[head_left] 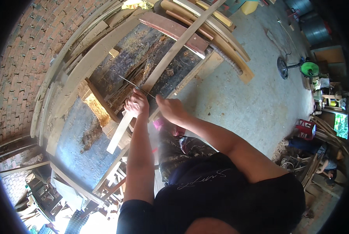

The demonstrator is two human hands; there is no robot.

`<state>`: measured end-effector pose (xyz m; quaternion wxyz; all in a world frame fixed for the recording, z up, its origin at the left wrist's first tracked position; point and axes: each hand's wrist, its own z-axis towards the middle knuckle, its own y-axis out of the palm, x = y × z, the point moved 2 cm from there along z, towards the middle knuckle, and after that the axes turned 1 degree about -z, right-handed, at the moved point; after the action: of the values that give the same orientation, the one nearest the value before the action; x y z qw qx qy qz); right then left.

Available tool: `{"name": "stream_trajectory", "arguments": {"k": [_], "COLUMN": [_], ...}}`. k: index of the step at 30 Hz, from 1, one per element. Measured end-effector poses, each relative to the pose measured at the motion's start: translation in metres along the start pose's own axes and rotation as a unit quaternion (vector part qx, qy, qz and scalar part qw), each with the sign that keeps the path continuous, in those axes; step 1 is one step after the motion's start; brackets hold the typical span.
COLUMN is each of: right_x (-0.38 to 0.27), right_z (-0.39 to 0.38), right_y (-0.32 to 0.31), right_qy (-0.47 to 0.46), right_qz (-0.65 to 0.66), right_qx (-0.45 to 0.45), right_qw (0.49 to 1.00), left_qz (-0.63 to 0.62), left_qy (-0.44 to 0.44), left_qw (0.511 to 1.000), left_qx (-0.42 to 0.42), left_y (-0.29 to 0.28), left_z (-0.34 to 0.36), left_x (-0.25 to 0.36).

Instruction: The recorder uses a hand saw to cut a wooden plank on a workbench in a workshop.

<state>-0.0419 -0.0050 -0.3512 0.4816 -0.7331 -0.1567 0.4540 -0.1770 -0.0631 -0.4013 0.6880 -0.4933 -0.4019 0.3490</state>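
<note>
Thin metal blade near end hidden between hands; grip unclear.

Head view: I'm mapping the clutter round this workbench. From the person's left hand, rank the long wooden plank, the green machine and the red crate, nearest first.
1. Long wooden plank: under the left hand, running up and right across the bench.
2. Red crate: on the floor, far to the right.
3. Green machine: on the floor, upper right, a little farther than the crate.

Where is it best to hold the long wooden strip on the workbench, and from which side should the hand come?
Grip the long wooden strip near its lower end, from above, where the left hand presses it now. That end lies flat on the workbench; the far end runs out over the stacked planks.
</note>
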Motion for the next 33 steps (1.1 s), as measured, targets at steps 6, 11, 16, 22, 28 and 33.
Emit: {"name": "stream_trajectory", "arguments": {"k": [6,11,16,22,28,33], "right_x": [0.009,-0.002,0.016,0.000,0.013,0.029], "right_z": [0.034,-0.001,0.007,0.035,0.031,0.031], "right_y": [0.011,-0.006,0.007,0.016,0.019,0.043], "right_qy": [-0.024,-0.027,0.019,-0.055,-0.061,-0.072], "right_qz": [-0.024,-0.004,-0.030,-0.010,-0.045,0.055], "right_qx": [0.067,0.030,-0.005,0.074,0.114,0.152], "right_qw": [0.997,0.999,0.999,0.996,0.991,0.984], "left_qz": [-0.036,-0.039,-0.048,-0.020,-0.044,-0.067], "left_qy": [0.019,0.001,0.024,0.024,-0.008,-0.017], "left_qw": [0.999,0.999,0.998,0.999,0.999,0.995], "left_qx": [-0.004,0.014,-0.013,0.029,0.003,-0.070], "left_y": [-0.006,0.001,-0.009,-0.007,-0.005,-0.012], "left_z": [0.001,0.002,-0.001,0.004,-0.001,-0.006], "left_x": [0.025,0.000,0.020,0.010,0.017,0.016]}}
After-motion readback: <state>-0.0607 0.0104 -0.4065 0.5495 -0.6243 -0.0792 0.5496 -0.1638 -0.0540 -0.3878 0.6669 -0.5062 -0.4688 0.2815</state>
